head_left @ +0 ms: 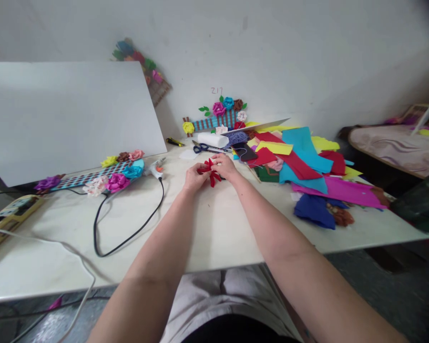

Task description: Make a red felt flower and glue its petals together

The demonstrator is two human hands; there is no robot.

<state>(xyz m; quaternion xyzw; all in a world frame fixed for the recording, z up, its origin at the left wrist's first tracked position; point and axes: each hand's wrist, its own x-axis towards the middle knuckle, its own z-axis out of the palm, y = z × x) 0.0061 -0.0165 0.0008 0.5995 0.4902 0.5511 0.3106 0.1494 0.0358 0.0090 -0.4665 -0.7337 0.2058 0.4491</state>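
Note:
A red paper flower point(213, 177) with several cut petals is held between my two hands, over the middle of the table. My left hand point(196, 176) grips its left side with bent fingers. Pinched at the flower's upper right edge is my right hand point(224, 166). The fingers hide part of the flower's centre. Just behind my hands lie blue-handled scissors point(201, 148) and a white roll point(213, 139). A bundle of purple-blue cord point(238, 138) rests to their right.
A glue gun point(155, 168) with a looping black cable stands left, beside a flower-decorated panel point(96, 177). Coloured crepe paper point(300, 157) piles up on the right. A white board point(67, 114) leans at the back left; a power strip point(14, 214) sits near the left edge.

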